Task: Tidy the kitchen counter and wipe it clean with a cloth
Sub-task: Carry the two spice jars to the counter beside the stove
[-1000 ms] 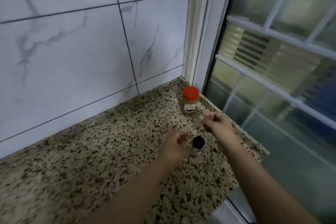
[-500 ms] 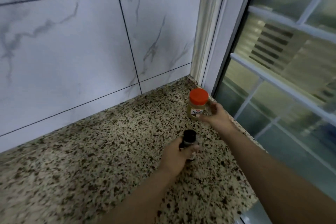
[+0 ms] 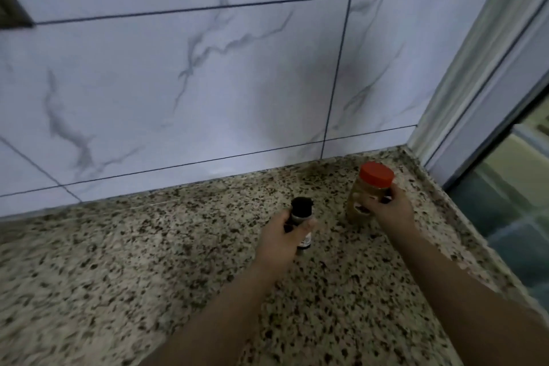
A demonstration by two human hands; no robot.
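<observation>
Clearing step in hand at lower right of frame: left hand [image 3: 280,239] gripping black-capped bottle [image 3: 300,217], right hand [image 3: 390,211] gripping red-lidded jar [image 3: 370,190] over speckled counter [image 3: 148,261]; next, probably lifting both away before wiping.

You're looking at a dim, bluish picture with soft, even light and no hard glare. The tiled wall [image 3: 208,74] carries a faint bright patch low near the counter [image 3: 118,276] and a soft grey shadow towards the corner. Everything is slightly smeared: your hands and both jars look soft-edged, and the counter's speckles blur towards the left and bottom. Tile lines bow and the window frame [image 3: 475,68] leans, showing wide-angle distortion.
</observation>
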